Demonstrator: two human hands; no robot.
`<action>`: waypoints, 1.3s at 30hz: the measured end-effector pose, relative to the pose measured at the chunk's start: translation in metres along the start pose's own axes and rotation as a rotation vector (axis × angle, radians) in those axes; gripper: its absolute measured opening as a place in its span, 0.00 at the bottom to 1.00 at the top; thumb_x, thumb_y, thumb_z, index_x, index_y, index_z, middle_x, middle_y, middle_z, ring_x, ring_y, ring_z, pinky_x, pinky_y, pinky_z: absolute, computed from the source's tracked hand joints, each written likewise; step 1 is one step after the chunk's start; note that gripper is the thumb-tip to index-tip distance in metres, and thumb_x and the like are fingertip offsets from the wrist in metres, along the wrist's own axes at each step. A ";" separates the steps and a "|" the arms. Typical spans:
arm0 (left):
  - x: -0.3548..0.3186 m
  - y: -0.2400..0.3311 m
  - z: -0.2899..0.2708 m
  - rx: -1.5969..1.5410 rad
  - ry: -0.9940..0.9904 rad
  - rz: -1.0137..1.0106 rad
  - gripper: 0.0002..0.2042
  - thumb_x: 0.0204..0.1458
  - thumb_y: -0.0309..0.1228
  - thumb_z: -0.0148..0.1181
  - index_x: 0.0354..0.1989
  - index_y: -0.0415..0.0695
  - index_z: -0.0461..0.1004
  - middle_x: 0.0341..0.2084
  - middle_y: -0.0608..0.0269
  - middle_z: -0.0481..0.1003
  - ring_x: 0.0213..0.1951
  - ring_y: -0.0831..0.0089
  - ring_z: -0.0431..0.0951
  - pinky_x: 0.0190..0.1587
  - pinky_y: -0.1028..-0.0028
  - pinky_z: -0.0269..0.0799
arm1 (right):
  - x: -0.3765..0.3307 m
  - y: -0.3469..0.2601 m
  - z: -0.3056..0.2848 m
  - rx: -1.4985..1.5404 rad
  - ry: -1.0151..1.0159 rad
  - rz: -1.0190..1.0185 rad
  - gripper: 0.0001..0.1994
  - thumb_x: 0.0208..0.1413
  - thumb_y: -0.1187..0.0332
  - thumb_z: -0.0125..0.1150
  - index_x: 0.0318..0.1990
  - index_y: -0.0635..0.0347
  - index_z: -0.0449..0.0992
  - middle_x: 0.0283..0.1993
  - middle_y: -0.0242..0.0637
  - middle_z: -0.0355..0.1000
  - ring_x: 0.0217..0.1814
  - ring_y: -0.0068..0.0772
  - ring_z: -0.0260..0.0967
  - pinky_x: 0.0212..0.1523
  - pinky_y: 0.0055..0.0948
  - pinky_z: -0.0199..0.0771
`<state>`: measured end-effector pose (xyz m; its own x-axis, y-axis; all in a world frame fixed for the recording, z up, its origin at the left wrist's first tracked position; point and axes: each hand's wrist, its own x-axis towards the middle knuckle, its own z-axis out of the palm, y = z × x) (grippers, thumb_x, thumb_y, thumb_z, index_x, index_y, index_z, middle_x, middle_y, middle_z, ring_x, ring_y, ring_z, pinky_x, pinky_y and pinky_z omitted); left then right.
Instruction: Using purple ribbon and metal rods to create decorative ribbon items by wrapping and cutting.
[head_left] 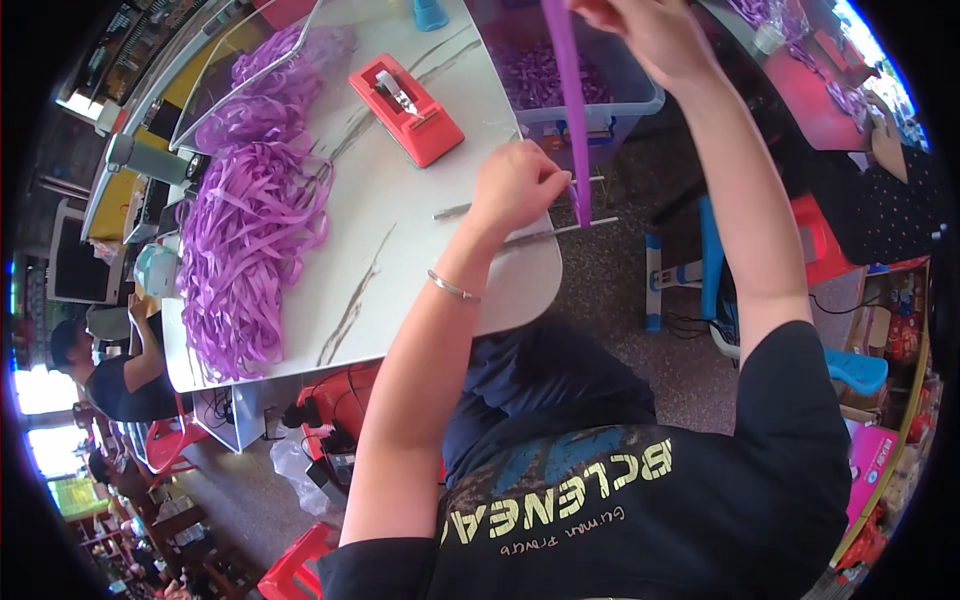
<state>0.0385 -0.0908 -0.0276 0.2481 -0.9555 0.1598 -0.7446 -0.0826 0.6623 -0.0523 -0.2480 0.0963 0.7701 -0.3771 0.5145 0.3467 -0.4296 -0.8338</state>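
A long purple ribbon [573, 95] runs down from the top edge of the view and turns round the end of a thin metal rod [545, 234] that juts past the table's right edge. My left hand [520, 185] is closed beside that rod, with ribbon at its thumb; its other fingertips are hidden. A second thin rod [452, 212] passes under this hand. Up at the top, my right hand [650, 40] is raised with its fingers bent in at the ribbon, partly cut off by the picture's edge.
On the white marbled table [350, 260] lie a big heap of purple ribbon strips [250, 250] and a red tape dispenser [407, 110]. A clear plastic bin [635, 95] with purple pieces stands beyond the table's right edge. Co-workers sit at left and right; a blue stool [712, 260] stands right.
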 end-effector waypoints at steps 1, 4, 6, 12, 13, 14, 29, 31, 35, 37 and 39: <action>-0.005 -0.005 0.002 0.000 0.059 0.043 0.08 0.41 0.35 0.58 0.21 0.45 0.78 0.24 0.58 0.74 0.32 0.59 0.72 0.37 0.65 0.67 | 0.019 0.015 0.011 0.128 -0.080 0.115 0.18 0.60 0.58 0.44 0.44 0.64 0.74 0.21 0.22 0.63 0.19 0.11 0.52 0.21 0.12 0.51; -0.006 -0.004 0.002 -0.061 0.067 0.080 0.08 0.41 0.31 0.56 0.21 0.39 0.76 0.26 0.56 0.73 0.34 0.58 0.71 0.38 0.65 0.66 | 0.031 0.098 0.014 0.039 -0.045 0.303 0.19 0.58 0.54 0.46 0.40 0.58 0.77 0.21 0.17 0.56 0.21 0.09 0.47 0.20 0.11 0.44; -0.005 0.000 -0.001 -0.057 0.036 0.093 0.08 0.42 0.29 0.54 0.23 0.36 0.75 0.27 0.56 0.72 0.34 0.60 0.71 0.38 0.66 0.65 | 0.021 0.146 0.017 0.063 -0.038 0.525 0.20 0.57 0.51 0.47 0.41 0.56 0.77 0.21 0.16 0.56 0.21 0.09 0.47 0.20 0.12 0.42; -0.003 0.003 0.000 -0.066 0.094 0.032 0.08 0.43 0.29 0.54 0.22 0.37 0.76 0.24 0.58 0.72 0.30 0.62 0.71 0.34 0.68 0.65 | -0.086 0.253 0.037 0.167 0.046 0.815 0.20 0.54 0.49 0.50 0.24 0.55 0.73 0.20 0.23 0.63 0.20 0.18 0.54 0.21 0.21 0.54; 0.001 0.008 0.004 -0.078 0.085 0.050 0.08 0.43 0.29 0.54 0.22 0.37 0.76 0.24 0.58 0.72 0.30 0.62 0.71 0.34 0.68 0.65 | -0.115 0.273 0.029 0.063 0.012 0.723 0.19 0.56 0.51 0.48 0.23 0.55 0.73 0.20 0.22 0.62 0.20 0.17 0.55 0.21 0.21 0.54; -0.004 0.000 0.001 -0.078 0.115 0.027 0.08 0.43 0.30 0.55 0.23 0.38 0.76 0.24 0.58 0.72 0.29 0.63 0.71 0.34 0.68 0.65 | -0.138 0.255 0.061 0.393 0.177 0.842 0.20 0.56 0.50 0.48 0.25 0.56 0.75 0.22 0.23 0.64 0.22 0.17 0.58 0.22 0.19 0.54; -0.004 0.002 0.003 -0.033 0.049 -0.004 0.07 0.40 0.33 0.59 0.23 0.44 0.79 0.26 0.59 0.73 0.34 0.60 0.70 0.40 0.65 0.66 | -0.270 -0.054 0.064 -0.090 -0.022 0.465 0.11 0.54 0.66 0.52 0.38 0.61 0.77 0.18 0.29 0.65 0.20 0.19 0.59 0.21 0.20 0.56; -0.004 0.002 0.002 -0.037 0.047 -0.011 0.07 0.40 0.33 0.59 0.22 0.45 0.79 0.26 0.59 0.73 0.34 0.59 0.70 0.40 0.66 0.66 | -0.235 -0.058 0.051 -0.139 -0.131 0.264 0.10 0.51 0.68 0.53 0.37 0.60 0.78 0.18 0.30 0.65 0.18 0.21 0.59 0.20 0.22 0.56; -0.005 -0.001 0.002 -0.021 0.060 0.002 0.07 0.40 0.34 0.59 0.22 0.45 0.79 0.26 0.59 0.73 0.34 0.59 0.71 0.40 0.65 0.66 | -0.149 -0.044 0.039 -0.154 -0.124 0.145 0.09 0.51 0.73 0.51 0.37 0.63 0.76 0.19 0.28 0.64 0.21 0.16 0.60 0.20 0.19 0.57; -0.005 0.000 0.002 -0.017 0.069 0.017 0.07 0.40 0.34 0.59 0.22 0.45 0.79 0.25 0.59 0.73 0.34 0.59 0.71 0.40 0.65 0.65 | -0.107 -0.017 0.035 -0.101 -0.030 0.243 0.11 0.57 0.68 0.48 0.37 0.63 0.76 0.19 0.23 0.61 0.22 0.12 0.56 0.22 0.15 0.55; -0.006 0.003 0.001 -0.035 0.106 0.064 0.08 0.41 0.33 0.57 0.21 0.41 0.77 0.24 0.57 0.72 0.33 0.58 0.71 0.39 0.64 0.65 | -0.078 0.020 0.030 -0.009 -0.008 0.338 0.14 0.58 0.61 0.49 0.35 0.62 0.77 0.18 0.21 0.59 0.22 0.12 0.54 0.23 0.14 0.52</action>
<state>0.0338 -0.0855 -0.0271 0.2666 -0.9230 0.2776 -0.7392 -0.0110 0.6734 -0.0893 -0.2024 0.0336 0.8450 -0.4930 0.2072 0.0660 -0.2884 -0.9552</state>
